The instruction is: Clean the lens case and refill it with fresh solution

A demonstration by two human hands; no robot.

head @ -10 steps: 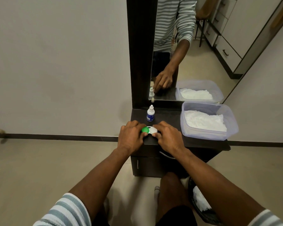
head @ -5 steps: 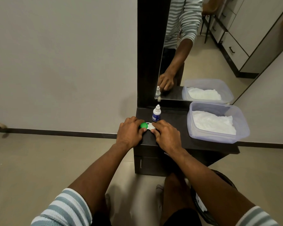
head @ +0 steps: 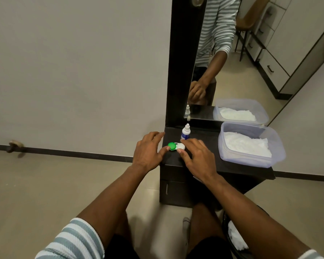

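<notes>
Here, dark vanity top (head: 209, 146) against a pale wall, mirror (head: 232, 62) behind, both hands spread loosely beside the lens case (head: 176, 146)

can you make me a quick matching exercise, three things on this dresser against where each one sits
Things:
1. small white dropper bottle with blue label
2. clear plastic tub of white tissue
3. lens case with green and white caps

Places:
A. right end of the dark top
B. between the left hand and right hand
C. just behind the case

Pairs: 1-C, 2-A, 3-B
</notes>
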